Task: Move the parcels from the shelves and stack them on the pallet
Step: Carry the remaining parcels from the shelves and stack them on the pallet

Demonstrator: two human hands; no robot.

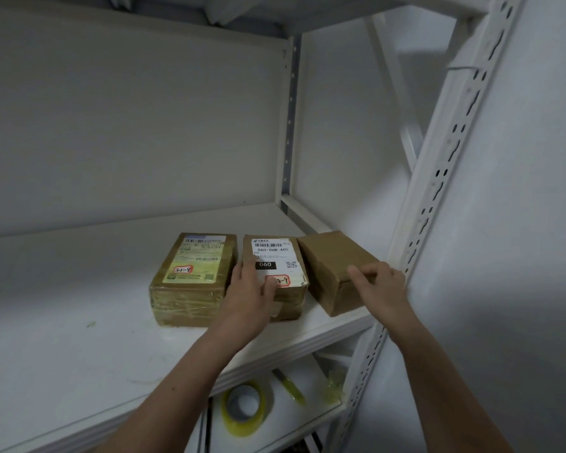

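Head view, single cam.

Location: three parcels sit in a row on the shelf (79, 289), near its front edge. Ref. item is the mid parcel (276, 256), white label. The taped parcel (193, 276) is just left of it with a narrow gap. The plain box (334, 266) is right of it, touching at the rear corner and turned at an angle. Pallet not in view.

Hands: the left hand (252, 289) lies on top of the mid parcel, fingers (247, 268) roughly straight and close together, flat on the label, thumb by the red sticker. The right hand (379, 282) grips the near top corner of the plain box, right of the mid parcel, thumb on top and fingers (373, 273) curled over the edge.

Handling (est.): all three are small cardboard, rigid, prob. light to moderate. The taped parcel's glossy wrap is likely slick. The mid parcel's label is peeling at one corner, so don't lift by the label. Best hold is across opposite sides or under the base, not by a corner alone. The plain box is matte, decent friction.

Obstructions: the slotted upright (438, 191) stands close right of the plain box and limits a sideways exit, so pull fwd. The upper shelf deck sits well above, so lift clearance looks ok.

Other: on the lower shelf (285, 420), below the mid parcel, are a tape roll (245, 408), a pen-like item (290, 387) and a tape wad (334, 385). None of it is in the way.
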